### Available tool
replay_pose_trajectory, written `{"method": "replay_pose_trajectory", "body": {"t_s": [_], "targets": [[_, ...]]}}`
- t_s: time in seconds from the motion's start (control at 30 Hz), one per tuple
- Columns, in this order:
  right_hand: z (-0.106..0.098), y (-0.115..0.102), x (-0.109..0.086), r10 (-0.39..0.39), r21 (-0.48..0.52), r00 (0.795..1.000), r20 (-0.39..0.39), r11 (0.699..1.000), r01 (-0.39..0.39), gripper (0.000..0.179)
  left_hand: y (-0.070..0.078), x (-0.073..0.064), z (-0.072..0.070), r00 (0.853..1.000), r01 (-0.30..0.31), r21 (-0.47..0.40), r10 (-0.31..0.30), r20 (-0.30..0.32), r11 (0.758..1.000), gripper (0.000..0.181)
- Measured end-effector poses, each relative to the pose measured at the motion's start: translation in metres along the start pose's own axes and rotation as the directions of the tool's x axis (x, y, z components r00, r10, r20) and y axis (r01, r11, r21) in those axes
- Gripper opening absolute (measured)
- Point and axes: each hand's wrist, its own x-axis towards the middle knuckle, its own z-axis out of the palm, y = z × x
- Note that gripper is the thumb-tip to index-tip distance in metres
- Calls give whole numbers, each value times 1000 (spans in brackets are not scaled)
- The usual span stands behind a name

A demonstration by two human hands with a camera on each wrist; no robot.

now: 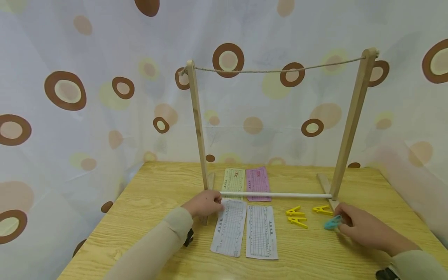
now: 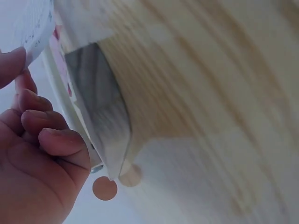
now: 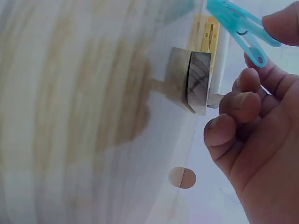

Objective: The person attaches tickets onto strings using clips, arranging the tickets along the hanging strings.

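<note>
My left hand (image 1: 206, 203) pinches the upper left edge of a white printed slip (image 1: 229, 227) between thumb and forefinger; in the left wrist view the paper (image 2: 39, 32) bends up at the fingertips. A second white slip (image 1: 261, 232) lies flat just right of it. My right hand (image 1: 362, 225) holds a blue clothespin (image 1: 333, 223) low over the table at the right. In the right wrist view thumb and forefinger are on the handle ends of this clothespin (image 3: 240, 28). Three yellow clothespins (image 1: 296, 222) lie between the slips and the right hand.
A wooden frame stands on the table (image 1: 168, 182), with a left post (image 1: 198, 128), a right post (image 1: 351, 128), a rope (image 1: 259, 71) strung between their tops and a white rod (image 1: 280, 195) low down. Behind the rod lie a green slip (image 1: 233, 181) and a purple slip (image 1: 258, 182).
</note>
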Motion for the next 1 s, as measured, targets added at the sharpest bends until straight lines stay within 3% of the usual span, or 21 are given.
{"method": "replay_pose_trajectory", "body": {"t_s": [0.3,0.5,1.0], "targets": [[-6,-3,-3,-42,85,994,-99,995,50,20,12,-1,-6,994,-87,-83,81,-72,993,15],[-13,-11,-4,-73,103,984,-159,991,91,22,25,-6,-14,984,-139,-69,130,-118,988,17],[-34,-39,-3,-170,1,940,-296,984,179,13,62,-17,-36,962,-258,63,262,-71,964,14]]}}
